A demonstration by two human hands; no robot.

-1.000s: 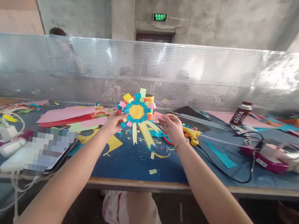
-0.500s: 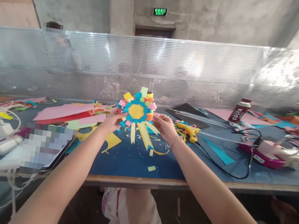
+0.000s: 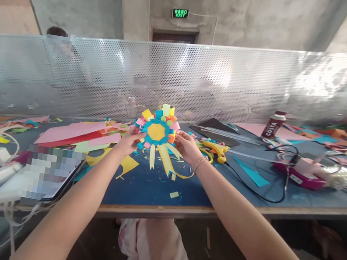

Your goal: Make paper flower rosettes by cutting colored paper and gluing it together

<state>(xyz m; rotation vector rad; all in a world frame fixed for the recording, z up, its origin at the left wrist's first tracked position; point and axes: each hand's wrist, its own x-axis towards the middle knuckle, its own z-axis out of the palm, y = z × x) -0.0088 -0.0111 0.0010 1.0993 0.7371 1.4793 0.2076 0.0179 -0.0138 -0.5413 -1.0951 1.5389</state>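
Between my two hands is a paper rosette (image 3: 157, 132), held upright above the blue tabletop. It has a yellow middle, a blue ring, looped strips of many colours around it and pale yellow ribbon tails hanging below. My left hand (image 3: 129, 139) pinches its left edge. My right hand (image 3: 188, 146) grips the right edge between thumb and fingers. Just right of that hand lies a yellow glue gun (image 3: 215, 149) with a black cord. Paper scraps lie on the table under the rosette, among them a small pale green piece (image 3: 174, 195).
Coloured paper sheets (image 3: 73, 132) lie to the left, near a tablet-like device (image 3: 61, 180) and white chargers (image 3: 3, 170). To the right are a brown bottle (image 3: 274, 125), clear glue sticks (image 3: 226, 134) and a magenta power strip (image 3: 299, 175). A perforated metal screen (image 3: 251, 81) stands along the back.
The view has shifted slightly, so most things sit a little further left. Both hands still hold the rosette in nearly the same pose.
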